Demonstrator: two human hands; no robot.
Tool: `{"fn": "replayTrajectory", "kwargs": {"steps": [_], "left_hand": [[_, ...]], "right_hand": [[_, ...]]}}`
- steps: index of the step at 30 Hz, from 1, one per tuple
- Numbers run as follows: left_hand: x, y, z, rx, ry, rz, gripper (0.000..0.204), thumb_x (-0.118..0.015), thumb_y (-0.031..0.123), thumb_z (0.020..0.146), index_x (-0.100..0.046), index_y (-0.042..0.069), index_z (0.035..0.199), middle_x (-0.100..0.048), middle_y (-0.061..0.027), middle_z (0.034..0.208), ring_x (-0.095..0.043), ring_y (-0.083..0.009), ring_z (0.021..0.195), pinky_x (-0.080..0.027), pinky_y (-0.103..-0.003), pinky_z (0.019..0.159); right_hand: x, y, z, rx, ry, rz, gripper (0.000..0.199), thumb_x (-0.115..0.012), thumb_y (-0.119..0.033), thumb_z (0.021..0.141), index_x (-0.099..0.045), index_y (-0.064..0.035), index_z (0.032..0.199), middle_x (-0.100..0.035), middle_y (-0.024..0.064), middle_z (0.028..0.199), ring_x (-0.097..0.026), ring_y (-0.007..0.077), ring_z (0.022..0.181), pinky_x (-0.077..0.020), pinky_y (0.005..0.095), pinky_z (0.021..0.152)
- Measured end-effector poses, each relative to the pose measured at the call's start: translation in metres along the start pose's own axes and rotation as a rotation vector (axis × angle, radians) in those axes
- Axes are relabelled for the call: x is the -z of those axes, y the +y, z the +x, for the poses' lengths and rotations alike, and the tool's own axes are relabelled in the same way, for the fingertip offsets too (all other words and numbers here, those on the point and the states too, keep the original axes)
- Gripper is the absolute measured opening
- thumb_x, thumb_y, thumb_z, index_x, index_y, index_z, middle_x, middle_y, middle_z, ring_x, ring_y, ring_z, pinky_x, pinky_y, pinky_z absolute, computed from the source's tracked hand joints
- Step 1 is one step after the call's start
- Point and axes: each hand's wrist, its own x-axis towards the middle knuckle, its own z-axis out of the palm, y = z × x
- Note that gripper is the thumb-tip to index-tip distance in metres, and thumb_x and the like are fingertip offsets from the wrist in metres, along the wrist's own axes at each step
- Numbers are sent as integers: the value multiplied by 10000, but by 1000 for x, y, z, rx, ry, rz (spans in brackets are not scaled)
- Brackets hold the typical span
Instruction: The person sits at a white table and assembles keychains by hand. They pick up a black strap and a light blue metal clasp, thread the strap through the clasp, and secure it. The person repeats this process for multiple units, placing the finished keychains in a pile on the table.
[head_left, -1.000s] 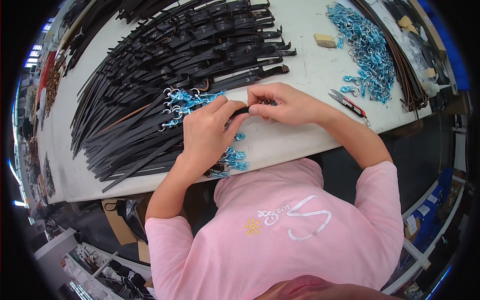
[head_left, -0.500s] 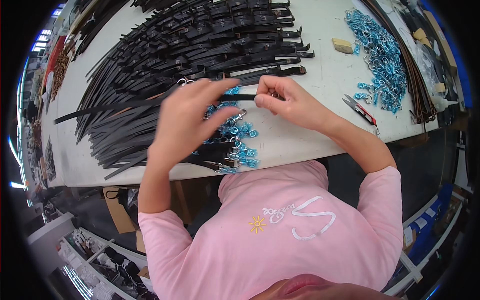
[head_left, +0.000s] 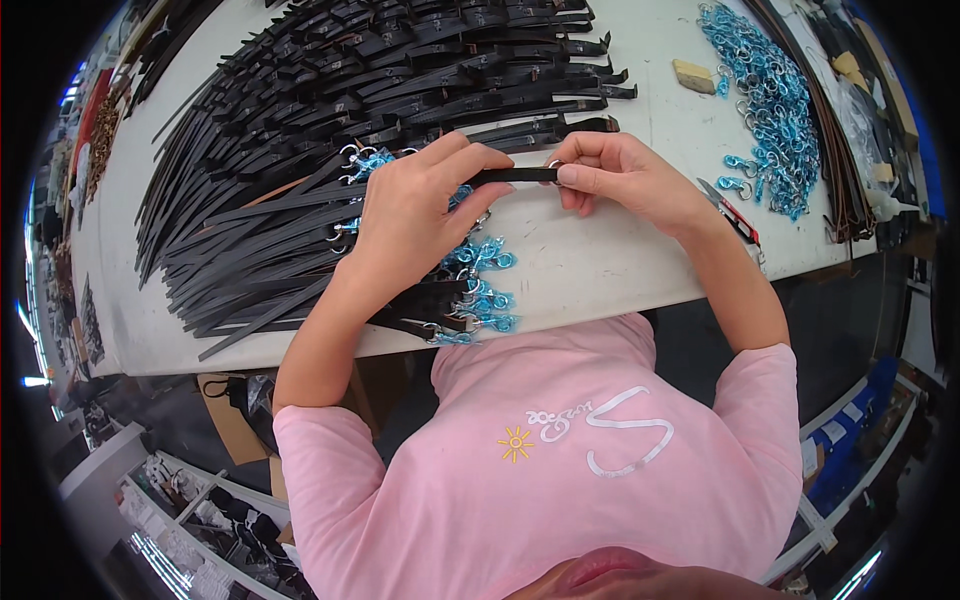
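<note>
A narrow black strap is stretched between my two hands above the table. My right hand pinches the strap's end between thumb and forefinger, where a bit of metal shows at the fingertips. My left hand is closed on the strap a little to the left, thumb below and fingers above. Its palm hides the rest of the strap. Under and beside my left hand lie black straps fitted with metal clasps in blue wrapping, their tails fanning out to the left.
Behind my hands spreads a large pile of black straps. A heap of blue-wrapped metal clasps lies at the right, near a yellowish block. Red-handled thread snips rest by my right forearm. Brown straps line the right edge.
My left hand, blurred and open around the strap before, has closed on it. The strap's long tail no longer sticks out at the left. My right hand has shifted right with the strap's end.
</note>
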Motion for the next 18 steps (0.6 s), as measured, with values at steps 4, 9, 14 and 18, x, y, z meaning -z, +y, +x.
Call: {"fn": "replayTrajectory", "kwargs": {"steps": [4,9,14,18], "left_hand": [[-4,0,-2,-11,21,51,216,-788,112,809,-731,71,1014,-579,-27,759,-465,-139,528,-367,-273,488],[-4,1,0,-2,12,68,204,-781,113,816,-728,63,1007,-591,-41,761,-496,-144,531,-384,-268,494],[0,4,9,164,-198,-43,200,-707,126,865,-704,21,1035,-624,-64,775,-524,-146,586,-422,-281,551],[-1,-3,19,314,-388,-239,227,-643,129,894,-679,-27,1056,-641,-59,785,-543,-98,668,-450,-278,604]], "right_hand": [[0,2,1,6,5,-7,207,-625,-229,991,-636,-33,1056,-654,15,816,-618,77,765,-508,228,702],[-2,-2,1,-16,17,-59,209,-632,-232,987,-630,-36,1060,-628,2,802,-597,67,753,-502,218,702],[-11,-2,3,30,64,-167,206,-625,-232,992,-604,-33,1041,-580,-18,776,-537,48,724,-470,204,689],[-12,4,4,85,40,-177,199,-606,-228,1000,-586,-31,1025,-545,-28,763,-497,45,712,-430,204,663]]}}
